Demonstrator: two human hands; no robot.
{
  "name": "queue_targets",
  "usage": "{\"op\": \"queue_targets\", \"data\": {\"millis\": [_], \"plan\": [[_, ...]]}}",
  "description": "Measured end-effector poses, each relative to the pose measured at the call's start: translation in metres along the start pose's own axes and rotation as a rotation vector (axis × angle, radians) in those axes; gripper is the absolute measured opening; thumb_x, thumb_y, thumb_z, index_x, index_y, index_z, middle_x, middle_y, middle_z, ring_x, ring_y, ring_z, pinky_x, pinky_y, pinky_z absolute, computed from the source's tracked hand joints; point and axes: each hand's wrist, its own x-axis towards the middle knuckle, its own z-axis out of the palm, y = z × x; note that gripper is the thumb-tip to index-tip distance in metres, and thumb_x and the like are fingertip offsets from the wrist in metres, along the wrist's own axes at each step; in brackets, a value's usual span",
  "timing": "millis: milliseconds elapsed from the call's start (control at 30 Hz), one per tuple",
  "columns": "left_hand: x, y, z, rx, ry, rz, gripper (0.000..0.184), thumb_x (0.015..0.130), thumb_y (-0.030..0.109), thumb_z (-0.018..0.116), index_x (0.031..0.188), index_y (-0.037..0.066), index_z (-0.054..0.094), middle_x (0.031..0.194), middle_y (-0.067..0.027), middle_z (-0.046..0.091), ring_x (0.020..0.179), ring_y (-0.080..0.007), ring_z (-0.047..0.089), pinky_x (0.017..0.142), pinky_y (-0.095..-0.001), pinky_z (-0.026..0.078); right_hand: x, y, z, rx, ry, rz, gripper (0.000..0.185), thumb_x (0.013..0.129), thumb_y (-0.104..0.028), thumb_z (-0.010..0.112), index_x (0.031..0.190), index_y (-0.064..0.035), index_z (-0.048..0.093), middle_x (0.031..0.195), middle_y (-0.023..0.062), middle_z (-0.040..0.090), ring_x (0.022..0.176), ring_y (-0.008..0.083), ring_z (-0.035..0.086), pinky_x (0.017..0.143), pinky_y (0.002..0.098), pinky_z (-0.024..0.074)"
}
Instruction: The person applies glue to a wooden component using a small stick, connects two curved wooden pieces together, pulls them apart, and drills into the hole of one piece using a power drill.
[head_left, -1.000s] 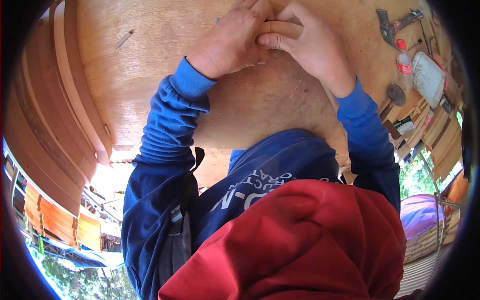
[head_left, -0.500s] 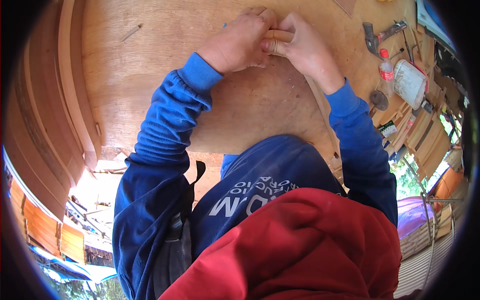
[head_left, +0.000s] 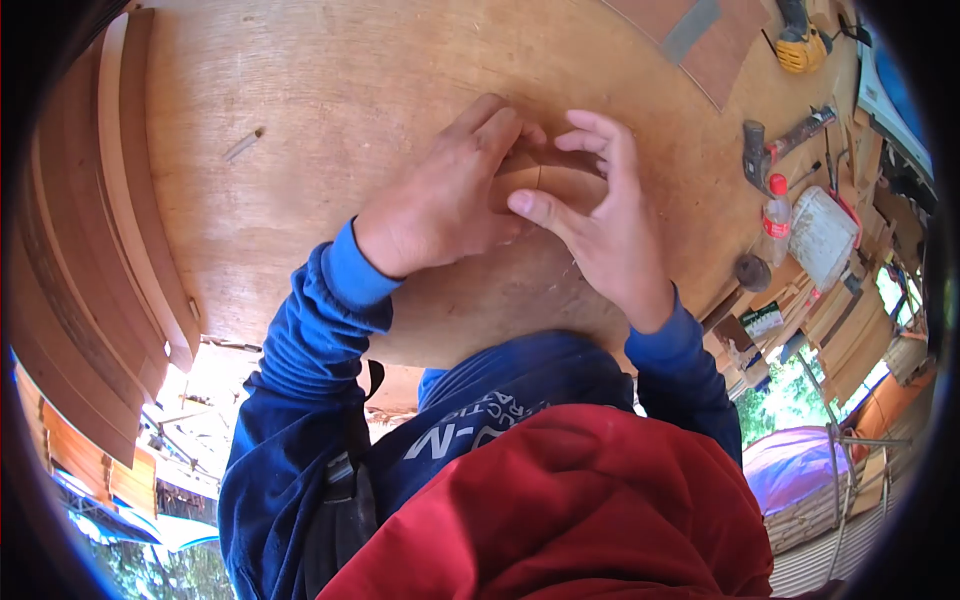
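My left hand (head_left: 450, 190) is over the plywood table top (head_left: 300, 90), its fingers curled and pointing toward the right hand. Whatever they grip, if anything, is hidden. Facing it, my right hand (head_left: 615, 215) is open, with thumb and fingers spread apart. Between the hands shows a wood-coloured patch (head_left: 560, 184) with a thin line across it and shadow along its upper side. I cannot tell whether it is a separate piece or the table surface.
A short thin stick (head_left: 243, 144) lies at the left. To the right are a hammer (head_left: 768, 150), a red-capped bottle (head_left: 776, 215), a whitish container (head_left: 822, 240) and a yellow power tool (head_left: 801, 50). Long boards (head_left: 125, 190) line the left edge.
The hands have moved apart and closer to my body; the right hand has opened from its pinch beside the left. The view has shifted, showing more of the table's far side.
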Motion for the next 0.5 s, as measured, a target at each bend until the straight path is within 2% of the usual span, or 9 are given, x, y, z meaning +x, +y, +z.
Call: {"op": "queue_targets", "data": {"millis": [67, 100, 200, 267, 400, 500], "plan": [[0.000, 0.001, -0.001, 0.036, 0.001, -0.012, 0.068, 0.060, 0.004, 0.087, 0.124, 0.005, 0.063, 0.125, -0.0137, 0.057, 0.115, -0.0322, 0.061, 0.097, -0.0400, 0.053, 0.001, -0.002, -0.025, -0.112, -0.034, -0.073, 0.079, 0.070, -0.027, 0.094, 0.135, -0.0069, 0.054, 0.129, 0.0166, 0.059, 0.119, 0.0358, 0.057, 0.102, 0.0452, 0.0465], [-0.002, 0.000, 0.000, 0.046, 0.015, 0.005, 0.068, 0.059, 0.005, 0.088, 0.122, 0.004, 0.064, 0.125, -0.0135, 0.057, 0.115, -0.0322, 0.061, 0.097, -0.0399, 0.053, 0.001, 0.005, -0.039, -0.256, -0.130, -0.119, 0.082, 0.064, -0.027, 0.095, 0.133, -0.0060, 0.057, 0.132, 0.0153, 0.055, 0.120, 0.0376, 0.053, 0.104, 0.0470, 0.0445], [-0.005, 0.001, 0.000, 0.078, 0.051, -0.023, 0.063, 0.057, 0.008, 0.093, 0.115, 0.001, 0.069, 0.125, -0.0125, 0.058, 0.115, -0.0331, 0.061, 0.097, -0.0395, 0.053, -0.004, 0.030, -0.049, -0.508, -0.221, -0.176, 0.071, 0.063, -0.017, 0.092, 0.125, -0.0032, 0.060, 0.127, 0.0143, 0.055, 0.114, 0.0369, 0.055, 0.100, 0.0457, 0.0470], [-0.006, 0.006, -0.003, 0.119, 0.073, -0.037, 0.061, 0.057, 0.008, 0.093, 0.113, -0.001, 0.070, 0.125, -0.0125, 0.058, 0.114, -0.0338, 0.062, 0.097, -0.0397, 0.052, -0.005, 0.044, -0.043, -0.321, -0.203, -0.158, 0.061, 0.065, -0.010, 0.086, 0.120, -0.0023, 0.061, 0.127, 0.0137, 0.055, 0.112, 0.0366, 0.057, 0.096, 0.0446, 0.0497], [-0.010, 0.024, 0.002, 0.351, 0.086, -0.006, 0.061, 0.059, 0.017, 0.095, 0.111, -0.002, 0.071, 0.123, -0.0136, 0.060, 0.113, -0.0321, 0.062, 0.094, -0.0393, 0.053, -0.019, 0.053, -0.032, -0.057, -0.070, -0.218, 0.047, 0.068, 0.002, 0.076, 0.113, -0.0007, 0.060, 0.124, 0.0134, 0.055, 0.107, 0.0358, 0.062, 0.088, 0.0422, 0.0542], [-0.022, 0.030, 0.004, 0.339, 0.084, 0.053, 0.061, 0.065, 0.024, 0.096, 0.113, -0.001, 0.068, 0.115, -0.0138, 0.065, 0.107, -0.0294, 0.067, 0.088, -0.0367, 0.055, -0.034, 0.043, -0.039, -0.046, -0.073, -0.284, 0.046, 0.069, 0.002, 0.076, 0.112, 0.0010, 0.060, 0.124, 0.0143, 0.058, 0.108, 0.0364, 0.064, 0.088, 0.0425, 0.0549]]}}
